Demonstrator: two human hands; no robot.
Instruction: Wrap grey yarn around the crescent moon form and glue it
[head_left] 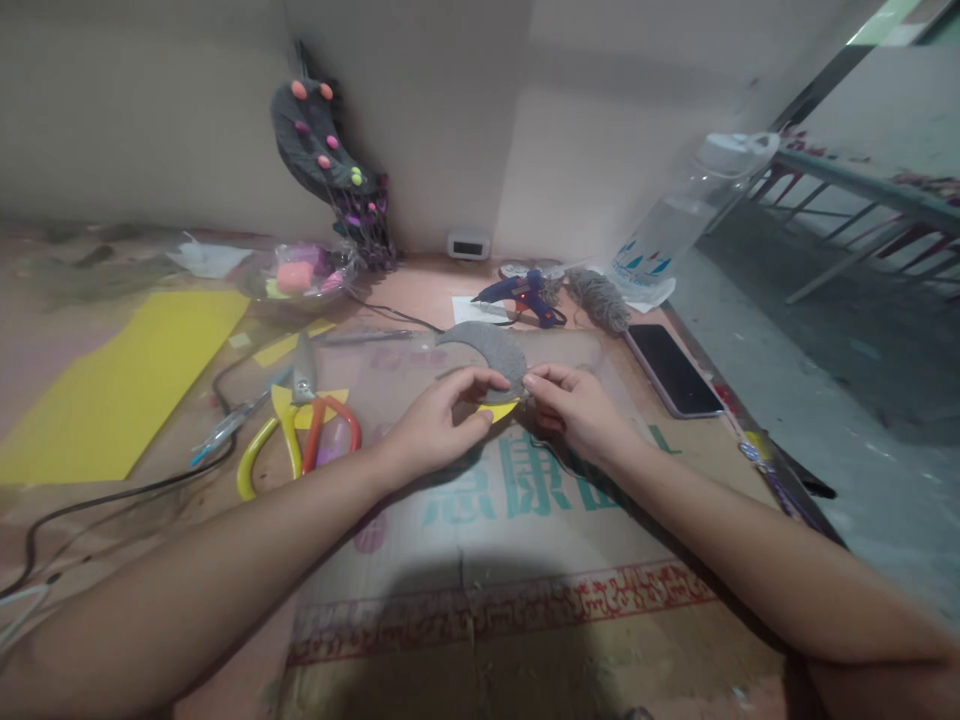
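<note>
A grey felt-like crescent moon (496,350) is held up in the middle, its upper tip pointing left. My left hand (439,425) grips its lower part between thumb and fingers. A bit of yellow sheet (498,411) shows beneath the crescent by that thumb. My right hand (576,408) is closed in a pinch at the crescent's lower right edge. A thin grey strand (551,452) hangs below the right hand; whether the pinched fingers hold it or the crescent's edge is too small to tell. Under both hands lies a printed cardboard sheet (480,550).
Scissors (300,420) with red and yellow handles and a large yellow sheet (172,370) lie left. Behind the crescent are a blue glue gun (525,295) and grey yarn (600,298). A phone (673,370) and water bottle (675,220) stand right, near the table edge. A decorated crescent (311,140) hangs behind.
</note>
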